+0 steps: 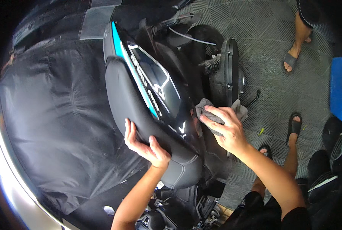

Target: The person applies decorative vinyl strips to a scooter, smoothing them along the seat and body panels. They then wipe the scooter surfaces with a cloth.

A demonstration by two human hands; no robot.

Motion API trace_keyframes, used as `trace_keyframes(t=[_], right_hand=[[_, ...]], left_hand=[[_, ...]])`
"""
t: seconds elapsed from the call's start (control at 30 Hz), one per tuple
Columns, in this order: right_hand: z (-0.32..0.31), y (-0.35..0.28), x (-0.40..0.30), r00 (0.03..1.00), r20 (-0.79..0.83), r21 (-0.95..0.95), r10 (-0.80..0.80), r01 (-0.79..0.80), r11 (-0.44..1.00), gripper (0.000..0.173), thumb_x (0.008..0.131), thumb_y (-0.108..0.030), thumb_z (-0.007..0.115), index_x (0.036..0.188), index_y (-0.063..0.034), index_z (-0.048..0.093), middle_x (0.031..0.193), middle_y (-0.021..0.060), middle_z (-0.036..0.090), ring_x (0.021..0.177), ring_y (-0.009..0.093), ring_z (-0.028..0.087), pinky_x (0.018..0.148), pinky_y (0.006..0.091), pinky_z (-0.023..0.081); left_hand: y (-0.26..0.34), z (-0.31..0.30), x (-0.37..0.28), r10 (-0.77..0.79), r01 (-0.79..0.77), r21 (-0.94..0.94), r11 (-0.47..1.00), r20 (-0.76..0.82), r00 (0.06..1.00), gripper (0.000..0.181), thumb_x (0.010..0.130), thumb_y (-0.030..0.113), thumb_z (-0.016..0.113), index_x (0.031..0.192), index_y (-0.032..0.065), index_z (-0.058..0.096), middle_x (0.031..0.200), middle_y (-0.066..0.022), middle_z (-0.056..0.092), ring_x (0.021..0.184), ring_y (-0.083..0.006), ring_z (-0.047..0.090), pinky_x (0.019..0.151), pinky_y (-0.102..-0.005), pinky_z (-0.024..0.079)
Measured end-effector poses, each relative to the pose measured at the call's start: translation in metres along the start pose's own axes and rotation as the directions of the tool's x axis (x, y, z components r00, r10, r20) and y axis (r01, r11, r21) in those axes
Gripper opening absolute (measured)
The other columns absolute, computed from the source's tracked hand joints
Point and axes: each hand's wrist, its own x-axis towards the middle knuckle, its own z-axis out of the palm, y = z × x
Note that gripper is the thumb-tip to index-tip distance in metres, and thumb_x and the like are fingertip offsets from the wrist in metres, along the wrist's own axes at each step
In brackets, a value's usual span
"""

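My right hand [227,126] holds a grey cloth [209,115] bunched under its fingers, against the lower edge of a scooter's dark side panel [171,106]. A lighter part of cloth shows beyond the knuckles. My left hand [146,145] rests on the black scooter seat [128,100] with its fingers spread, holding nothing. The side panel carries white line graphics and lettering, with a turquoise strip [118,43] along its upper edge. The belt-drive case [228,69] and a coil shock absorber [212,64] lie beyond the panel.
A black cover [56,100] drapes over something left of the scooter. Grey ribbed tiles [263,72] make up the floor. Another person's sandalled foot [290,61] stands at the upper right. A blue object [337,86] is at the right edge. Engine parts [159,215] lie near the bottom.
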Motion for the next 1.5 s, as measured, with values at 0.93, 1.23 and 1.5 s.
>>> trace_keyframes(t=[0.93, 1.23, 1.5], right_hand=[[0.077, -0.026, -0.160, 0.977, -0.211, -0.290, -0.030, -0.033, 0.957, 0.048, 0.080, 0.000, 0.072, 0.126, -0.0123, 0.074, 0.139, 0.0072, 0.060, 0.114, 0.027, 0.056, 0.102, 0.0396, 0.044], [0.093, -0.031, -0.191, 0.979, -0.168, -0.417, -0.113, 0.033, 0.908, 0.044, 0.073, -0.006, 0.074, 0.113, -0.0244, 0.078, 0.142, -0.0074, 0.061, 0.113, 0.027, 0.055, 0.099, 0.0382, 0.045], [0.082, -0.036, -0.231, 0.975, 0.120, -0.540, -0.190, 0.224, 0.811, 0.044, 0.080, -0.011, 0.065, 0.118, -0.0271, 0.077, 0.144, -0.0113, 0.060, 0.113, 0.022, 0.055, 0.090, 0.0365, 0.045]], left_hand=[[-0.124, -0.088, -0.192, 0.386, -0.448, -0.003, 0.894, 0.514, 0.766, 0.082, 0.094, 0.047, 0.048, 0.151, -0.0110, 0.037, 0.160, -0.0357, 0.030, 0.150, -0.0507, 0.026, 0.122, -0.0580, 0.015], [-0.129, -0.086, -0.196, 0.448, -0.462, -0.080, 0.883, 0.437, 0.780, 0.075, 0.099, 0.043, 0.048, 0.147, -0.0129, 0.040, 0.158, -0.0369, 0.032, 0.149, -0.0493, 0.030, 0.122, -0.0564, 0.018], [-0.129, -0.080, -0.192, 0.531, -0.507, -0.167, 0.845, 0.371, 0.762, 0.071, 0.100, 0.038, 0.048, 0.148, -0.0125, 0.039, 0.160, -0.0337, 0.031, 0.151, -0.0457, 0.028, 0.124, -0.0526, 0.018]])
